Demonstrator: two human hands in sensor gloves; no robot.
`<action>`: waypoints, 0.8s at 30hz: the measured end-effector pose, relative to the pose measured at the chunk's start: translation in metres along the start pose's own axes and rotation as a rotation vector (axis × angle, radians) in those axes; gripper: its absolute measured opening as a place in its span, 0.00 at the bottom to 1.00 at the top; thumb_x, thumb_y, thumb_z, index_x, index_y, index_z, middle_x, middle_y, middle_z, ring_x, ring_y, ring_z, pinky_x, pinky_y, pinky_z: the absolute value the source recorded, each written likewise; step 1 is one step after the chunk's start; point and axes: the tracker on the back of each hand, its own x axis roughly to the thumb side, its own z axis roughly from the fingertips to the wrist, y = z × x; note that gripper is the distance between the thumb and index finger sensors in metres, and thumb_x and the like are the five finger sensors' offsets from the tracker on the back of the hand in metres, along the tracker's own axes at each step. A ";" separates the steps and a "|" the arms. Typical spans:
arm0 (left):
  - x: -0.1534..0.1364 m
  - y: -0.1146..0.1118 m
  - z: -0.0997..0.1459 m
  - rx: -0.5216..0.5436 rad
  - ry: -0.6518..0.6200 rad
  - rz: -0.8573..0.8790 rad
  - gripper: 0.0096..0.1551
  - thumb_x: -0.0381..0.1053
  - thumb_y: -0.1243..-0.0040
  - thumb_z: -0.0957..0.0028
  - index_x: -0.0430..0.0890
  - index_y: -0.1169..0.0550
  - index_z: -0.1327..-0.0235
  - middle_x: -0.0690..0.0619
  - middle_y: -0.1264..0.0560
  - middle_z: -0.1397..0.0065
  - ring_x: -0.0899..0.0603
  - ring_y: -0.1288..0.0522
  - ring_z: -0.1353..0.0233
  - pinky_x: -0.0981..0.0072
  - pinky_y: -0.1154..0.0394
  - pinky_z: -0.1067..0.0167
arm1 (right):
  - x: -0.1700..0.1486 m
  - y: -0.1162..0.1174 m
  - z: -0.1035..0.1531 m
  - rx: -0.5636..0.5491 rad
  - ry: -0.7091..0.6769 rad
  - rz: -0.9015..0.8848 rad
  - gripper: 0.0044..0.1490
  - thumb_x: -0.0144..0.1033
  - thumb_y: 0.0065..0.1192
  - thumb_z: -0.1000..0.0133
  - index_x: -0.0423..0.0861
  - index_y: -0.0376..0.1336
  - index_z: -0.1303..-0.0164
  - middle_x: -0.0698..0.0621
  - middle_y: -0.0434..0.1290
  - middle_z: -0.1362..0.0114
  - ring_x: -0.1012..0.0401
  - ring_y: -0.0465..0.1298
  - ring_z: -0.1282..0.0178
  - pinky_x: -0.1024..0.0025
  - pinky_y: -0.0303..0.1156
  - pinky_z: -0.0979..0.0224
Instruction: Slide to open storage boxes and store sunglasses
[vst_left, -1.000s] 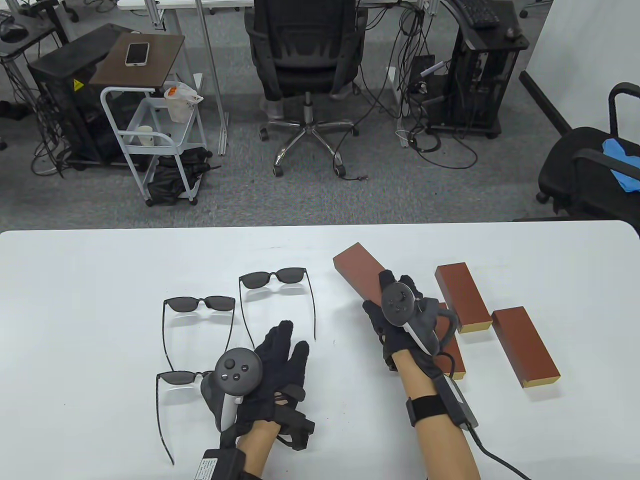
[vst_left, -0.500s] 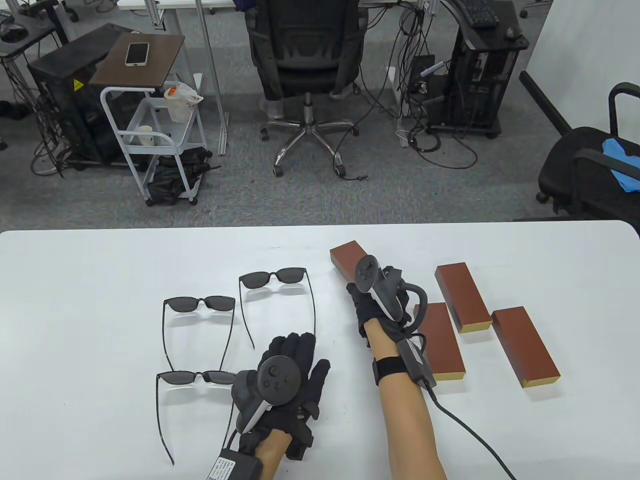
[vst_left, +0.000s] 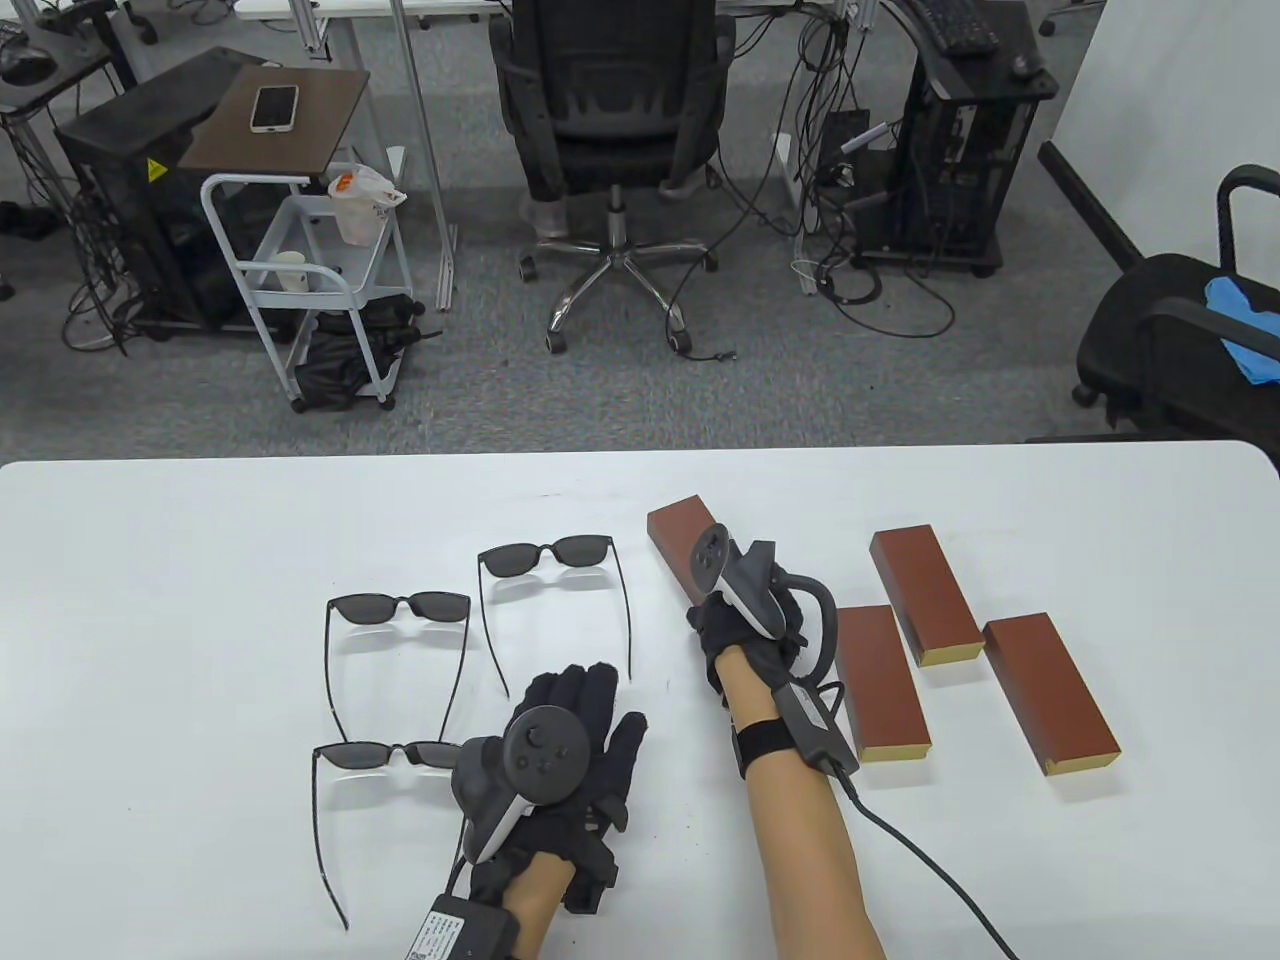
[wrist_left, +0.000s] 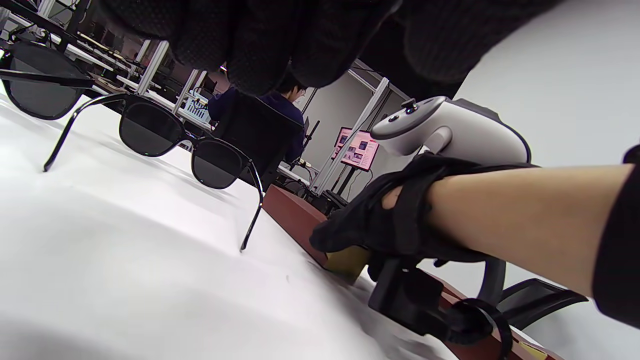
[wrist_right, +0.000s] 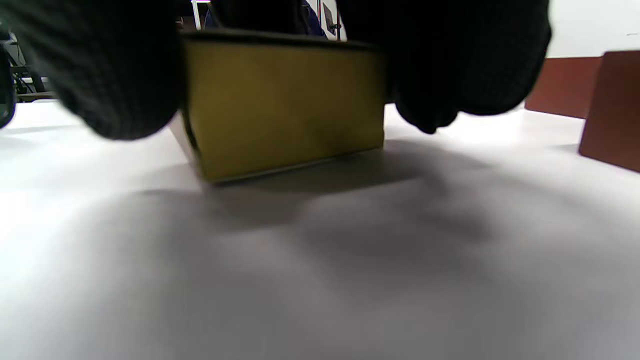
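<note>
Right hand (vst_left: 745, 625) clamped over the near end of the leftmost storage box (vst_left: 678, 535), fingers (wrist_right: 115, 75) down one long side and the rest of the hand down the other in the right wrist view, yellow drawer end (wrist_right: 282, 105) facing back between them. Grip on the sleeve's sides, seemingly to steady or turn the box and leave the drawer end free for sliding out; drawer apparently not yet out. Box resting on the white table (vst_left: 200, 560), its far end jutting beyond the knuckles.

Three more storage boxes (vst_left: 925, 595) just to the outer side of that hand, yellow ends toward the person, all apparently closed.

Left hand (vst_left: 575, 735) low over the table with fingers loosely extended, nothing held, close beside the right forearm, likely waiting to help with the drawer. Three sunglasses spread open: the nearest pair (vst_left: 385, 755) touching or just beside the thumb side of the left hand, a second pair (vst_left: 400, 607) beyond it, a third pair (vst_left: 545, 555) ahead of the fingertips, temples unfolded, none stored.

Small label with print on the left wrist unit (vst_left: 440, 925), too small to read. No legible brand on boxes or glasses.
</note>
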 end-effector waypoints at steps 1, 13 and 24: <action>-0.001 0.001 0.000 0.002 0.002 0.002 0.39 0.66 0.44 0.50 0.51 0.29 0.26 0.45 0.32 0.21 0.32 0.38 0.21 0.35 0.39 0.29 | 0.000 0.000 0.000 0.003 -0.005 -0.004 0.45 0.57 0.75 0.65 0.57 0.60 0.37 0.33 0.67 0.30 0.38 0.76 0.39 0.49 0.76 0.40; -0.006 0.009 -0.001 0.013 0.032 -0.007 0.39 0.66 0.44 0.50 0.51 0.28 0.27 0.45 0.31 0.22 0.32 0.37 0.22 0.35 0.39 0.30 | -0.027 -0.043 0.047 -0.123 -0.174 -0.001 0.42 0.57 0.70 0.62 0.54 0.62 0.38 0.41 0.68 0.28 0.40 0.73 0.34 0.46 0.73 0.36; -0.005 0.023 0.001 0.070 0.027 -0.047 0.39 0.66 0.43 0.50 0.50 0.27 0.27 0.45 0.30 0.22 0.32 0.37 0.22 0.35 0.38 0.30 | -0.087 -0.066 0.129 -0.221 -0.320 -0.095 0.36 0.56 0.69 0.61 0.52 0.67 0.43 0.43 0.73 0.32 0.43 0.74 0.35 0.47 0.71 0.34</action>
